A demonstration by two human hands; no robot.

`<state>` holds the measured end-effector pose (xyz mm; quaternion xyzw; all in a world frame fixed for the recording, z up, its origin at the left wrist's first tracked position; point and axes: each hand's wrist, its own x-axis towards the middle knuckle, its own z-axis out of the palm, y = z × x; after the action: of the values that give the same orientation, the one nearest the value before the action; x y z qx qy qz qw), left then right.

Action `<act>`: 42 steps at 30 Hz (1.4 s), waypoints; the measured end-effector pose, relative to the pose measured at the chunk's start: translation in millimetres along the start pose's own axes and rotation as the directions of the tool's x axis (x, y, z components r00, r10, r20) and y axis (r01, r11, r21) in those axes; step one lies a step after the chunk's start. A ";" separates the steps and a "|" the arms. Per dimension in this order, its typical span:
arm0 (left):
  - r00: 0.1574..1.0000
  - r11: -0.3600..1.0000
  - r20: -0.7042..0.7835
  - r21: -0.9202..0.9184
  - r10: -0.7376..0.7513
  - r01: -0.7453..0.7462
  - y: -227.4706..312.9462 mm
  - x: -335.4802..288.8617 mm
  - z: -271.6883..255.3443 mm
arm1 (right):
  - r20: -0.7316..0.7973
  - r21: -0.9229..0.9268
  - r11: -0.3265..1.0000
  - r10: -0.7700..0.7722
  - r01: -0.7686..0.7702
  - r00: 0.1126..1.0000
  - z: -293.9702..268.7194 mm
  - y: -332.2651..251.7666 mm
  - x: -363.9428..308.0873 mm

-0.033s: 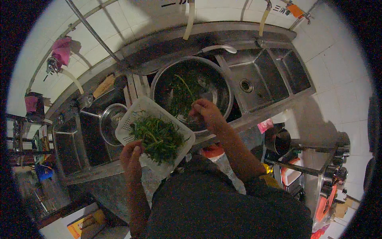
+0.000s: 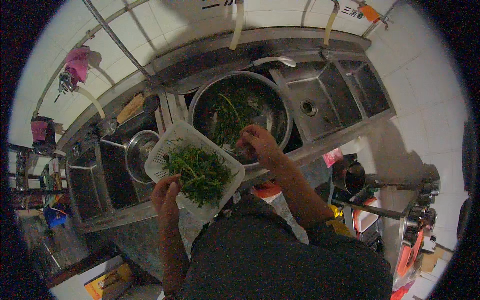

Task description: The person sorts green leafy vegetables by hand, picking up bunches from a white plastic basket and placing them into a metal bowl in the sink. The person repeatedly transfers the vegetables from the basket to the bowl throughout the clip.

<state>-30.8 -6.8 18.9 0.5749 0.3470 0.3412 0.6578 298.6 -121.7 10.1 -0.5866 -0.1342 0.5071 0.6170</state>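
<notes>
A white perforated plastic basket [image 2: 229, 194] holds a heap of leafy greens [image 2: 200, 180] on thin stems. At its lower left side is my left hand [image 2: 166, 192], fingers bent together with the tips at the greens; what they pinch is too dark to make out. My right hand [image 2: 257, 142] is over the near right part of a large round metal basin [image 2: 289, 107]. Its fingers are drawn together, and whatever is between them is hidden. Inside the basin lie more long-stemmed greens [image 2: 230, 117], one pale stem sticking up towards the far side.
The basin and basket stand over a metal sink counter. To the right are sink compartments [image 2: 320, 95] with a drain; to the left, a smaller metal bowl [image 2: 142, 156] in another sink. A white shower head [image 2: 285, 61] lies behind the basin. Hoses hang from the tiled wall.
The pale stem by my right hand has shifted slightly left and away from the fingers. Both hands and the basket are nearly where they were.
</notes>
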 end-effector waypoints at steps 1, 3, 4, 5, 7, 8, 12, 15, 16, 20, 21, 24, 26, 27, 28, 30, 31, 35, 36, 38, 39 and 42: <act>0.999 0.999 -0.011 -0.018 -0.033 0.033 0.4 1.0 3.9 | 0.056 0.027 1.000 -0.015 0.013 0.998 6.5 -8.8 -15.5; 0.998 0.998 0.021 -0.006 -0.066 0.067 2.9 3.8 15.9 | 0.086 -0.059 0.998 0.016 -0.011 0.996 13.2 -24.6 -41.2; 0.996 0.998 0.059 0.025 -0.064 0.063 4.5 7.0 23.6 | 0.163 -0.064 0.997 -0.020 0.030 0.986 18.3 -28.0 -51.2; 0.994 0.996 0.090 0.060 -0.066 0.061 7.3 9.3 30.8 | 0.186 -0.096 0.995 0.020 -0.002 0.982 23.4 -28.3 -61.0; 0.976 0.988 0.184 0.120 -0.120 0.098 11.1 15.1 48.1 | 0.318 -0.091 0.996 0.017 0.012 0.948 33.2 -21.0 -78.7; 0.974 0.993 0.209 0.104 -0.084 0.063 12.9 18.2 55.9 | 0.342 -0.169 0.986 0.052 0.007 0.938 38.8 -13.1 -87.0; 0.942 0.981 0.326 0.192 -0.078 0.015 21.0 23.5 74.9 | 0.270 -0.317 0.943 0.192 -0.101 0.943 45.6 18.4 -112.3; 0.926 0.942 0.356 0.337 -0.124 -0.004 28.4 20.7 77.6 | 0.288 -0.276 0.961 0.070 0.013 0.955 39.6 33.8 -126.1; 0.918 0.940 0.383 0.341 -0.105 -0.035 30.2 18.2 79.1 | 0.264 -0.249 0.967 0.022 0.046 0.964 37.6 38.3 -130.7; 0.839 0.948 0.544 0.252 0.026 -0.193 29.2 4.2 86.0 | 0.137 -0.259 0.951 -0.136 0.168 0.981 19.4 57.5 -149.7; 0.812 0.941 0.581 0.243 0.052 -0.234 27.3 0.6 87.1 | 0.048 -0.259 0.943 -0.206 0.211 0.977 11.3 64.8 -152.7; 0.865 0.975 0.501 0.200 -0.017 -0.097 25.7 -6.7 73.2 | -0.273 -0.098 0.993 -0.097 0.073 0.957 -36.6 98.9 -181.3; 0.912 0.982 0.405 0.190 -0.063 -0.017 24.7 -1.9 55.8 | -0.346 -0.154 0.965 0.151 -0.214 0.926 -82.3 135.0 -209.1; 0.927 0.977 0.370 0.210 -0.059 -0.022 24.7 4.2 45.3 | -0.427 -0.154 0.941 0.212 -0.301 0.879 -100.2 162.9 -218.5; 0.943 0.978 0.330 0.207 -0.049 -0.022 23.4 7.9 35.7 | -0.468 -0.145 0.939 0.213 -0.312 0.858 -112.4 196.4 -220.0; 0.970 0.985 0.242 0.171 -0.021 -0.021 19.2 13.6 20.7 | -0.429 -0.121 0.869 0.390 -0.480 0.814 -144.5 260.3 -219.0; 0.981 0.991 0.192 0.135 -0.002 -0.025 16.8 15.7 15.2 | -0.409 -0.117 0.823 0.470 -0.556 0.782 -159.0 287.6 -213.3; 0.970 0.993 0.237 0.115 -0.048 0.021 13.6 13.6 1.5 | -0.552 0.074 0.834 0.490 -0.546 0.675 -179.7 349.9 -167.4; 0.970 0.994 0.238 0.107 -0.056 0.031 14.1 13.3 -0.9 | -0.618 -0.011 0.800 0.466 -0.600 0.633 -182.0 348.4 -155.7; 0.977 0.996 0.212 0.091 -0.034 0.015 15.5 13.0 -6.1 | -0.687 -0.064 0.819 0.378 -0.570 0.620 -183.3 329.3 -143.2; 0.983 0.997 0.182 0.080 -0.001 -0.014 16.3 13.7 -9.5 | -0.695 -0.044 0.876 0.319 -0.480 0.644 -185.8 312.1 -139.7; 0.995 1.000 0.104 -0.013 -0.004 0.006 16.4 17.1 -20.2 | -0.707 -0.003 0.984 0.125 -0.181 0.696 -188.4 247.4 -129.3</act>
<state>-39.8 19.9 32.1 0.5868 0.3114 0.3113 0.6796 268.0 -383.8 -199.1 -0.7665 0.1420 0.2894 0.5554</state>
